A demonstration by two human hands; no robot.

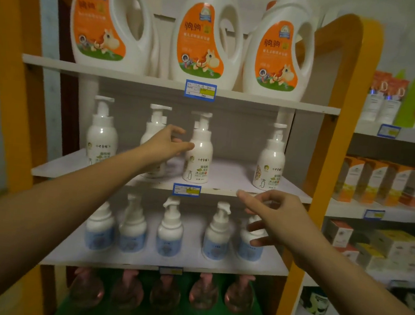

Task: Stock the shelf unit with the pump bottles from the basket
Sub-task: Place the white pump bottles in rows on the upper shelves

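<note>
Head view is showing both hands raised at the orange-framed shelf unit (338, 143). The left hand (163, 144) is reaching onto the middle shelf (227, 176), its fingers (186, 146) spread open, with the thumb tip touching or just beside the side of the centre pump bottle (198, 154); nothing is being gripped. A second bottle (154, 127) is standing just behind the hand, partly hidden. Two more are standing at the far left (102, 133) and far right (271, 158) of the same shelf. The right hand (274, 222) is hovering in front of the shelf below, fingers loosely open and empty, near the rightmost blue-labelled bottle (250, 244). The basket is not appearing in the frame.

Judgement: the step in hand is appearing to be squaring up the centre bottle in its row. Doing it well is calling for light pressure low on the body, not on the pump head, keeping the label facing forward and the bottle upright, and leaving the gap on its right free for further stock. A push high up is risking a topple into its neighbour.
</note>
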